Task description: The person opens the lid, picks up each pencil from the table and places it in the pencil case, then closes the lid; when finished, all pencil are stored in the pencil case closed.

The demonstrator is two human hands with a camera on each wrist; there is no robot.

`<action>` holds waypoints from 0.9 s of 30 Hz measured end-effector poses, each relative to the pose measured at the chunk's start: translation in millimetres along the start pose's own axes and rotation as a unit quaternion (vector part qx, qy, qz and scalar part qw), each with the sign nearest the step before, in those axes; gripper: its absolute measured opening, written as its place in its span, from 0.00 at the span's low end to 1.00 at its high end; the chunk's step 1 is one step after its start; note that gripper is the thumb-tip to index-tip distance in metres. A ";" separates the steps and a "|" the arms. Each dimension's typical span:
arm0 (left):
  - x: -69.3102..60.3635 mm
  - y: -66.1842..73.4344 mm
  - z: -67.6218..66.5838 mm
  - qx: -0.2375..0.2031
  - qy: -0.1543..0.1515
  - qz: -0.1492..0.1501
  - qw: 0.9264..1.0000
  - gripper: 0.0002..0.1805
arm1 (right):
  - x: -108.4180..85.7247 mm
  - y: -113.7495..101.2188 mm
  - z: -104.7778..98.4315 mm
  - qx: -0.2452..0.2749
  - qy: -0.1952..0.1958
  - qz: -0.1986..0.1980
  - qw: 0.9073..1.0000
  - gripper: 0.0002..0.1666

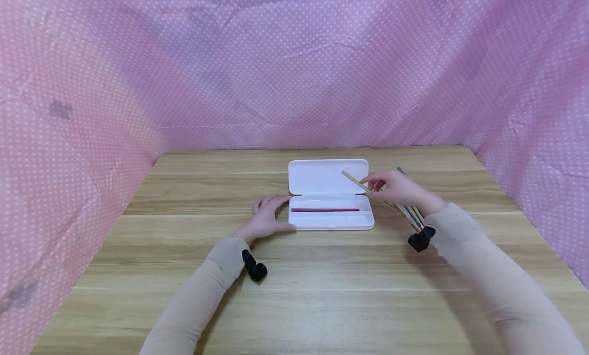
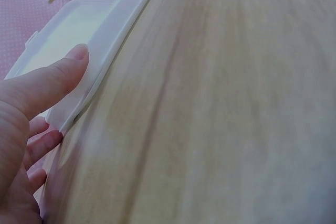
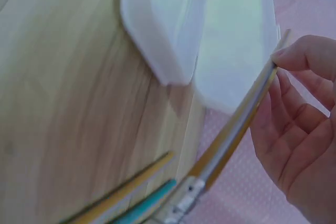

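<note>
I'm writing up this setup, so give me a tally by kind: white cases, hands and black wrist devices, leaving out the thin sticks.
White case: 1
Hands: 2 (left hand, right hand)
Black wrist devices: 2 (left wrist device, right wrist device)
Total: 5

"where's the open white rectangular plastic case (image 1: pixel 313 222)?"

"on the pale wooden table (image 1: pixel 303 288), lid (image 1: pixel 317 177) behind tray (image 1: pixel 333 228), one slim dark-red stick (image 1: pixel 324 210) lying in the tray."

"and the thin yellow and teal sticks (image 1: pixel 409 214)?"

"right of the case. pink dotted fabric (image 1: pixel 299 73) hangs behind the table."
</note>
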State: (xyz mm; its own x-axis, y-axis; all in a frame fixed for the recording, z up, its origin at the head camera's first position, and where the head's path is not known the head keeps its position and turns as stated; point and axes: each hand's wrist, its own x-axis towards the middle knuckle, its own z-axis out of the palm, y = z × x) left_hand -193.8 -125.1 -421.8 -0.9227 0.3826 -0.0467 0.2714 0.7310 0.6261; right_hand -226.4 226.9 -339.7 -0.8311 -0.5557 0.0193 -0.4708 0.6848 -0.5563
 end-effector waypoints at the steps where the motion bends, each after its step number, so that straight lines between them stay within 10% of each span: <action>1: 0.2 -0.3 -0.1 0.000 0.000 0.000 1.000 0.49 | 3.1 -2.5 1.5 0.001 -0.001 -0.004 1.000 0.19; 27: 3.1 -3.4 -3.0 -0.007 -0.003 0.003 1.000 0.49 | 59.2 -47.9 29.0 -0.010 -0.031 -0.073 0.997 0.20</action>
State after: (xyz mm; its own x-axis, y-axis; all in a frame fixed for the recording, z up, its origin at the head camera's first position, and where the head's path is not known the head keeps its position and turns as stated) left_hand -198.4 -128.1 -421.7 -0.9194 0.3904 -0.0476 0.2730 0.7207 0.6373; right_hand -244.4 147.6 -335.9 -0.7337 -0.6778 0.0469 -0.5917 0.6035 -0.5345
